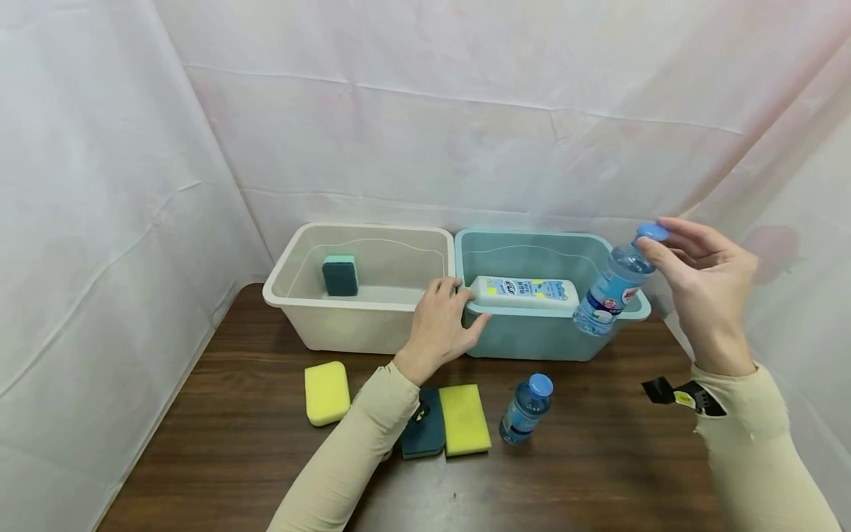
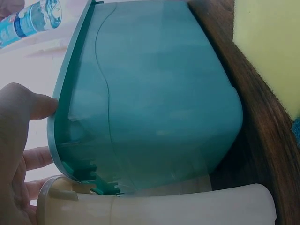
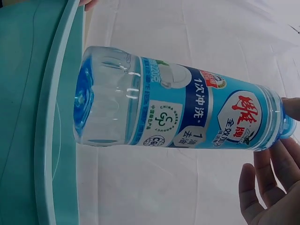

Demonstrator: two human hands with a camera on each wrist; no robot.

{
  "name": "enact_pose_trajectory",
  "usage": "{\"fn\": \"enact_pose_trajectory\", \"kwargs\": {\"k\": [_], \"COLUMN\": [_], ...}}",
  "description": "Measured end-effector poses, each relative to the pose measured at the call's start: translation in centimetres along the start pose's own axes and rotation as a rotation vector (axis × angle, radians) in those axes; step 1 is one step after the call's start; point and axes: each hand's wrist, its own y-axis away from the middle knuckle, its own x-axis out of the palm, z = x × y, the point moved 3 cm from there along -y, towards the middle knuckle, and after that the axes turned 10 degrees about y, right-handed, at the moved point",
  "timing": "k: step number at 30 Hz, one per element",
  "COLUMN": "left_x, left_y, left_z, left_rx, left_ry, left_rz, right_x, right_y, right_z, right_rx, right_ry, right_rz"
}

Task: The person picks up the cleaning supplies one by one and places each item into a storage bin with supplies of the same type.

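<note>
Head view: a clear bottle [image 1: 610,290] with a blue cap is pinched at the cap by the fingertips of the right hand [image 1: 705,284], the other fingers loosely spread. It is held tilted above the front right rim of the teal bin [image 1: 532,336]. The left hand [image 1: 441,325] is rested on the teal bin's near left corner, fingers relaxed, thumb against the front wall. A white bottle [image 1: 524,291] is seen lying inside this bin. A beige bin [image 1: 352,325] is set touching it on the left. A second bottle [image 1: 525,410] and sponges [image 1: 463,418] are laid on the table [image 1: 598,473].
</note>
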Motion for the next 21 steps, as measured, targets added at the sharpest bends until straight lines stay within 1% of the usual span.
{"fn": "enact_pose_trajectory", "kwargs": {"k": [3,10,16,18,21], "left_x": [0.0,0.0,0.0,0.1,0.1], "left_y": [0.0,0.0,0.0,0.0,0.0], "left_z": [0.1,0.1,0.1,0.1,0.1], "left_rx": [-0.004,-0.009,-0.01,-0.011,-0.011], "left_ry": [0.007,0.005,0.007,0.007,0.009], "left_rz": [-0.01,-0.014,-0.01,-0.009,-0.011], "right_x": [0.3,0.8,1.1,1.1,1.2], "right_y": [-0.2,-0.9,-1.3,-1.3,-1.4], "right_z": [-0.1,-0.5,-1.5,-2.0,-2.6], "right_rx": [0.009,0.006,0.023,0.03,0.023], "right_ry": [0.043,0.095,0.108,0.158,0.268], "right_rz": [0.01,0.011,-0.001,-0.004,-0.003]}}
